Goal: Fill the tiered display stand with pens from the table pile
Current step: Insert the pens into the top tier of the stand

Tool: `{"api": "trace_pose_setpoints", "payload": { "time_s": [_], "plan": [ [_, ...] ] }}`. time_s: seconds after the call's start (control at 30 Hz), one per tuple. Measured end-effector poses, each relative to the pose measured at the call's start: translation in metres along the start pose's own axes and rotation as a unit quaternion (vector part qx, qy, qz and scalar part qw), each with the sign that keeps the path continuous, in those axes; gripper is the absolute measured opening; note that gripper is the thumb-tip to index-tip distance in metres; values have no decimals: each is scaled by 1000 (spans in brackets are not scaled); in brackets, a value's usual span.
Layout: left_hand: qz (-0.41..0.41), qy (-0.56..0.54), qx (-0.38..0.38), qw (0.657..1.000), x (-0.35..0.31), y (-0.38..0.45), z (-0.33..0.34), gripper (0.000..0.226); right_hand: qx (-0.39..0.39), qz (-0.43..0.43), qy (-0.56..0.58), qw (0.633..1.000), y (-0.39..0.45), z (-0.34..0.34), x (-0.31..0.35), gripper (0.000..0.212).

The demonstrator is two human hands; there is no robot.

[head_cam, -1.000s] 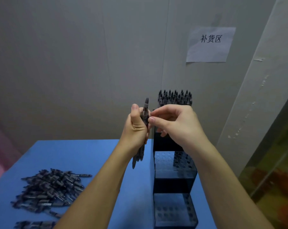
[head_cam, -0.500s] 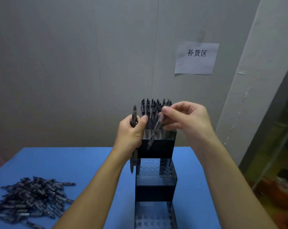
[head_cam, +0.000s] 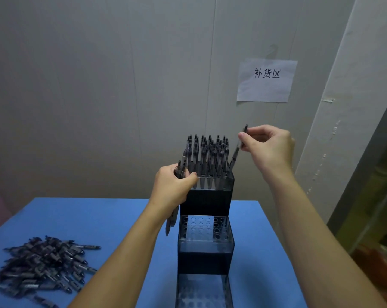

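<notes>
A dark tiered display stand (head_cam: pixel 206 252) stands on the blue table (head_cam: pixel 99 218). Its top tier (head_cam: pixel 207 196) is packed with upright pens; the middle and bottom tiers show open holes. My right hand (head_cam: pixel 268 147) pinches a single pen (head_cam: pixel 237 150) near its top end, tilted, with its lower end at the right side of the top tier. My left hand (head_cam: pixel 174 185) grips a small bunch of pens (head_cam: pixel 180 167) against the stand's upper left corner. A pile of dark pens (head_cam: pixel 43 265) lies at the table's front left.
A grey wall stands right behind the stand, with a paper sign (head_cam: pixel 267 80) taped on it. A pale pillar (head_cam: pixel 343 130) rises at the right, just past the table's right edge.
My right hand has carried its pen from the stand's left front up and over to the top tier's right side. My left hand has dropped slightly beside the stand.
</notes>
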State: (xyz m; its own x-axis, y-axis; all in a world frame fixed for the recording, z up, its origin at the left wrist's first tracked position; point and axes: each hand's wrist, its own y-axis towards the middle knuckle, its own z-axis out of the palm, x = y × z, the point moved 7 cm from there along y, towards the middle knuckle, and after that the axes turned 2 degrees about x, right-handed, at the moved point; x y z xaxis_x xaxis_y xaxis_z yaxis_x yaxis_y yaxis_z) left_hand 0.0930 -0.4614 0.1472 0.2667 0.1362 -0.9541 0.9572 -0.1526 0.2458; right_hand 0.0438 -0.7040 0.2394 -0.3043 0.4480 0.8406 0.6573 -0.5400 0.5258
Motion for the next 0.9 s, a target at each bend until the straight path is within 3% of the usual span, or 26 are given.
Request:
{"api": "trace_pose_setpoints", "payload": {
  "time_s": [0.23,0.47,0.9],
  "plan": [
    [-2,-3,11,1000,2,1,-1,30,45,-5,-73,996,4,20,-13,13],
    [2,-28,9,1000,-5,-1,-2,24,119,26,-188,975,-6,31,-25,37],
    [18,-60,14,998,-23,-1,-7,22,198,58,-310,928,-16,42,-27,30]
  ]
}}
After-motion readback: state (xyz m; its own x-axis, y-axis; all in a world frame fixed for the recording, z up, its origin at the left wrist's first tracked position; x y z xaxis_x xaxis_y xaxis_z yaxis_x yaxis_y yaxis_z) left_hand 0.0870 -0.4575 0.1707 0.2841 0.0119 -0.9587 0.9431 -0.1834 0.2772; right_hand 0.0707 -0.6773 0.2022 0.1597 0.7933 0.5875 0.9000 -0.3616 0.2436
